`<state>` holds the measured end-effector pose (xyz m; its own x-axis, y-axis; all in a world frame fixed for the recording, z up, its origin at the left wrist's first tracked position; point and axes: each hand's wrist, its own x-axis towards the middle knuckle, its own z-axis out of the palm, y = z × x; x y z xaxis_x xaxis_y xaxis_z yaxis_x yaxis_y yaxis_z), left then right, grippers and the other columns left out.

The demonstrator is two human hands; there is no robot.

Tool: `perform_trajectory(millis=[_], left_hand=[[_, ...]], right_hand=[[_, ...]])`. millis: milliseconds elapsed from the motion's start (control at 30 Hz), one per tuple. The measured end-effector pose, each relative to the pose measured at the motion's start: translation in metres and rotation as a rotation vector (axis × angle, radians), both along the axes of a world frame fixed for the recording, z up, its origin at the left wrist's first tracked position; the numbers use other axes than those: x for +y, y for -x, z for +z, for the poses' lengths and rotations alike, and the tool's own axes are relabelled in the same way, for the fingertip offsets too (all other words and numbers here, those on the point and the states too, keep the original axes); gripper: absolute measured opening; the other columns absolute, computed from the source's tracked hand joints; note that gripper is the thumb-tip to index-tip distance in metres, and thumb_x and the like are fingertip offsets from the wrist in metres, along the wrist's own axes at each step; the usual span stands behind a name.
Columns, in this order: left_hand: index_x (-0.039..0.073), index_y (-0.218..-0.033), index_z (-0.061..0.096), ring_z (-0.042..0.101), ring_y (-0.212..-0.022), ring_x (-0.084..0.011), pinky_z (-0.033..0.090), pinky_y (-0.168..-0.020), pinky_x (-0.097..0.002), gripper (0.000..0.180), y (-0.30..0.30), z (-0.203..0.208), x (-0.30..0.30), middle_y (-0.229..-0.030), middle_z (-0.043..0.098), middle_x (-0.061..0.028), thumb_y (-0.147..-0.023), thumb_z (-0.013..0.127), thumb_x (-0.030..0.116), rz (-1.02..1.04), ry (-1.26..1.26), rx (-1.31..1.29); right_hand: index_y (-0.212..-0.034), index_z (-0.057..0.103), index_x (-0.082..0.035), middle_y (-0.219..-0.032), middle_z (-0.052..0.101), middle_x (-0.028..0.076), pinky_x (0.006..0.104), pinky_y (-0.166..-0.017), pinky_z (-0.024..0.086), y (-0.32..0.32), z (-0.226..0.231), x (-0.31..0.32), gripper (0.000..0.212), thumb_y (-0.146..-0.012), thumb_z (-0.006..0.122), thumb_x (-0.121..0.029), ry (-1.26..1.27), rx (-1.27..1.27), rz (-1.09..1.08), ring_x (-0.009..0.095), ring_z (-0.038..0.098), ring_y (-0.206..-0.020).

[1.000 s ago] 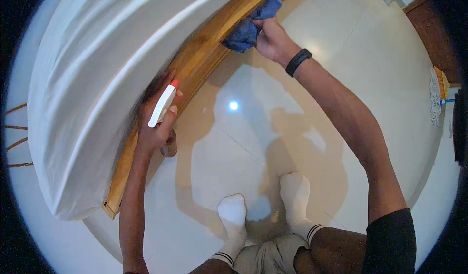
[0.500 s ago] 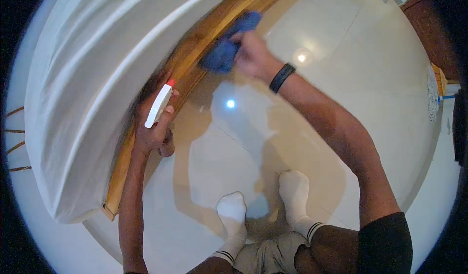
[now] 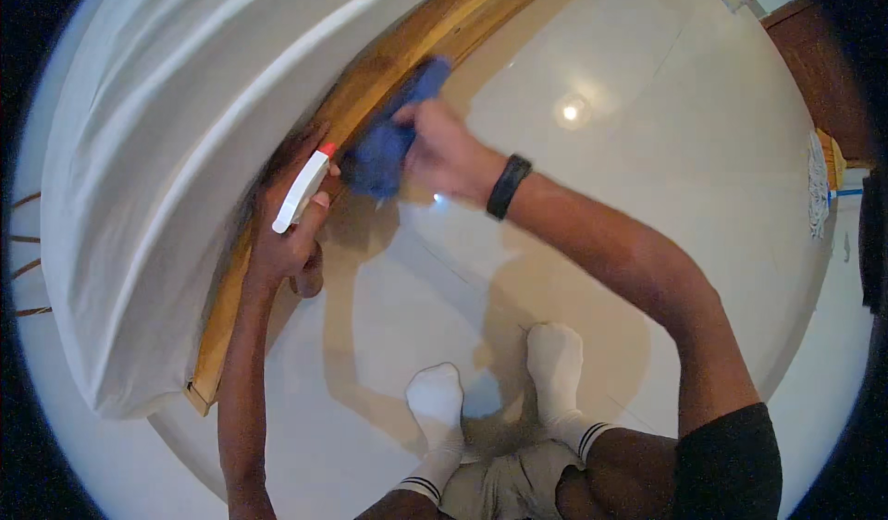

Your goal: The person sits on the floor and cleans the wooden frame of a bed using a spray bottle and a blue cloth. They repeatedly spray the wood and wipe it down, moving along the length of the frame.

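My left hand (image 3: 285, 253) is closed round a spray bottle (image 3: 302, 193) with a white trigger head and a red nozzle tip. The bottle's body is mostly hidden by the hand. This hand is right against the wooden rail (image 3: 393, 53) that runs along the edge of a white-sheeted mattress (image 3: 176, 168). Further along the rail, my right hand (image 3: 449, 154), with a black band on its wrist, grips a blue cloth (image 3: 379, 154). The cloth lies against the side of the wood, somewhat blurred by motion.
Glossy pale floor tiles (image 3: 592, 215) spread out to the right of the rail. My feet in white socks (image 3: 555, 363) stand on them at the bottom. Near the far right wall are a white string mop head (image 3: 818, 187) and a brown wooden piece of furniture (image 3: 814, 67).
My right hand and the blue cloth have slid down along the rail toward my left hand. The left hand with the spray bottle has hardly moved.
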<state>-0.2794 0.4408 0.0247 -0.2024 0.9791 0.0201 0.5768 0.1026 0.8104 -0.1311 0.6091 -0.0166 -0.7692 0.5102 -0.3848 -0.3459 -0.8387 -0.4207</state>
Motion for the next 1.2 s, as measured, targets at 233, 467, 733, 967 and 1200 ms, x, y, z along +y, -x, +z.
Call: perform_trajectory(millis=[233, 467, 733, 967, 1200], left_hand=[[-0.001, -0.122, 0.061, 0.057, -0.121, -0.0292, 0.039, -0.108, -0.0422, 0.038, 0.003, 0.001, -0.001, -0.13, 0.061, -0.0203, -0.088, 0.055, 0.014, -0.022, -0.018, 0.029], [-0.001, -0.111, 0.064, 0.044, -0.139, -0.036, 0.032, -0.114, -0.0443, 0.031, -0.001, 0.001, 0.004, -0.145, 0.049, -0.0258, -0.084, 0.057, 0.012, -0.03, -0.076, 0.058], [-0.002, -0.114, 0.064, 0.045, -0.138, -0.0349, 0.034, -0.114, -0.043, 0.034, 0.002, 0.007, 0.002, -0.145, 0.05, -0.0218, -0.082, 0.057, 0.01, -0.048, -0.07, 0.071], [-0.002, -0.119, 0.062, 0.046, -0.137, -0.0348, 0.035, -0.113, -0.0426, 0.037, -0.002, 0.011, 0.006, -0.149, 0.046, -0.0224, -0.084, 0.057, 0.011, -0.039, 0.024, -0.007], [-0.001, -0.125, 0.059, 0.039, -0.143, -0.0344, 0.03, -0.116, -0.0428, 0.041, 0.001, 0.003, 0.001, -0.151, 0.043, -0.022, -0.086, 0.057, 0.01, -0.078, -0.067, 0.2]], right_hand=[[-0.133, 0.039, 0.008, -0.135, 0.053, 0.025, 0.0547, -0.114, 0.037, -0.028, 0.005, 0.106, 0.041, -0.095, 0.037, -0.006, -0.099, 0.075, -0.225, 0.039, 0.052, -0.128], [-0.133, 0.045, 0.0, -0.131, 0.06, 0.014, 0.0496, -0.11, 0.044, -0.003, 0.01, -0.031, 0.039, -0.095, 0.04, -0.007, -0.052, 0.04, 0.031, 0.031, 0.059, -0.121], [-0.136, 0.041, 0.004, -0.14, 0.052, 0.023, 0.0524, -0.117, 0.034, -0.029, 0.016, 0.094, 0.041, -0.097, 0.038, -0.009, -0.169, 0.024, -0.143, 0.037, 0.05, -0.131], [-0.135, 0.042, 0.003, -0.135, 0.057, 0.019, 0.0503, -0.113, 0.039, -0.003, -0.01, 0.03, 0.041, -0.096, 0.04, -0.01, -0.048, 0.058, 0.065, 0.032, 0.057, -0.123], [-0.129, 0.047, 0.004, -0.128, 0.06, 0.02, 0.0528, -0.109, 0.043, 0.012, 0.011, 0.005, 0.038, -0.093, 0.04, -0.005, -0.05, 0.064, 0.073, 0.036, 0.06, -0.118]])
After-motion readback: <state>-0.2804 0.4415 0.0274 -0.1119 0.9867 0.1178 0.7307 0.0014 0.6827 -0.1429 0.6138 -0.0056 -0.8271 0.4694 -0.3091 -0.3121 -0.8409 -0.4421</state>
